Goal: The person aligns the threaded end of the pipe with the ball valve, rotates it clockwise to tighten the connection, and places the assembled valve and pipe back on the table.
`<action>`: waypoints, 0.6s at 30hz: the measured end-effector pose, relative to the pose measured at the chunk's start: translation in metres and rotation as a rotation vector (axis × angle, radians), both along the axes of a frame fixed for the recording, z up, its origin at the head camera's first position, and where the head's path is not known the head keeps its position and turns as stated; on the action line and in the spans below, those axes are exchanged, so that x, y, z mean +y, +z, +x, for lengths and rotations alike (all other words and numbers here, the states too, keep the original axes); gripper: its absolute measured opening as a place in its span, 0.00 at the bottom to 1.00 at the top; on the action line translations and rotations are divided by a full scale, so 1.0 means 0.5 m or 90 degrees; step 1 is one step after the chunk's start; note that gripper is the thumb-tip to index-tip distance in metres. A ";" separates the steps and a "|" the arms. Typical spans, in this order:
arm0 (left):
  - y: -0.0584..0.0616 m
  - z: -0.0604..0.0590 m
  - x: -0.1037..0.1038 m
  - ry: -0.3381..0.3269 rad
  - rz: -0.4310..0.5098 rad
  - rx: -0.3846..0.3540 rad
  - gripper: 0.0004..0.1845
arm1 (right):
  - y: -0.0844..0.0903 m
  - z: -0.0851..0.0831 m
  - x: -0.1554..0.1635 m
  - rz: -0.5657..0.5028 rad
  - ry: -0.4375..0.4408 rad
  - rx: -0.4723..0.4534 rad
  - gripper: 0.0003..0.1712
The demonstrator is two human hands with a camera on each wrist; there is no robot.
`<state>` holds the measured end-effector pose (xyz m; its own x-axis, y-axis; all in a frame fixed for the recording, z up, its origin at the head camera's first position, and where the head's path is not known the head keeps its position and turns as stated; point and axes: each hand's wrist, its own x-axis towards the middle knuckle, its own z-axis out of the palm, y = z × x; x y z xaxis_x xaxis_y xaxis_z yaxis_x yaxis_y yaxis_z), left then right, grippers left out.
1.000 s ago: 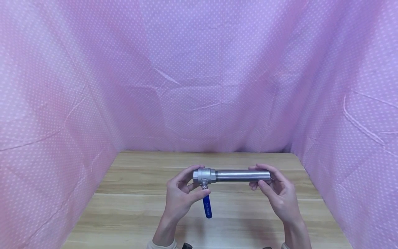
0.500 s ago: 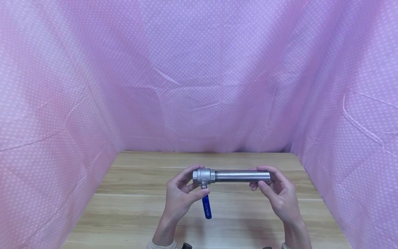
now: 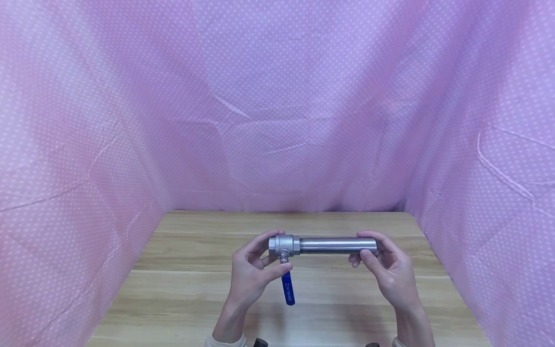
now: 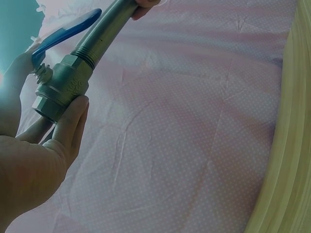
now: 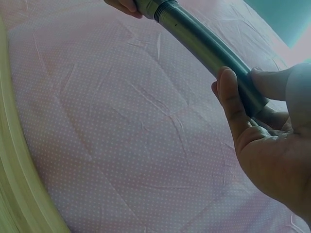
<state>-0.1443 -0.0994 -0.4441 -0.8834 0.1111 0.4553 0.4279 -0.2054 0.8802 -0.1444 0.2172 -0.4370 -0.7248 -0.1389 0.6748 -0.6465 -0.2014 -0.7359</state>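
A silver ball valve [image 3: 285, 245] with a blue lever handle [image 3: 288, 289] is held up above the table by my left hand [image 3: 251, 274]. The left thumb lies against the top of the lever, and the fingers reach behind the valve body. A steel pipe [image 3: 331, 245] runs level from the valve's right end; a few threads show at the joint. My right hand [image 3: 390, 274] grips the pipe's far right end between thumb and fingers. In the left wrist view the fingers support the valve body [image 4: 65, 82] from below. The pipe [image 5: 209, 46] also shows in the right wrist view.
A wood-grain table [image 3: 195, 299] spreads beneath both hands. Pink dotted cloth [image 3: 277, 120] hangs around its back and sides. Two small dark objects [image 3: 260, 342] peek in at the bottom edge, near the sleeves.
The right fingers have shifted slightly around the pipe's end. The valve and lever have moved a touch to the left; otherwise both hands stay in place.
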 end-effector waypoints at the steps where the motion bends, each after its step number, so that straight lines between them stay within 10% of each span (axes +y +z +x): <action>1: -0.001 0.000 0.000 0.001 0.000 -0.002 0.38 | 0.000 0.001 0.000 0.005 -0.007 -0.005 0.23; 18: -0.006 0.001 -0.006 -0.003 0.014 -0.023 0.36 | -0.005 -0.005 -0.003 0.030 -0.018 0.024 0.18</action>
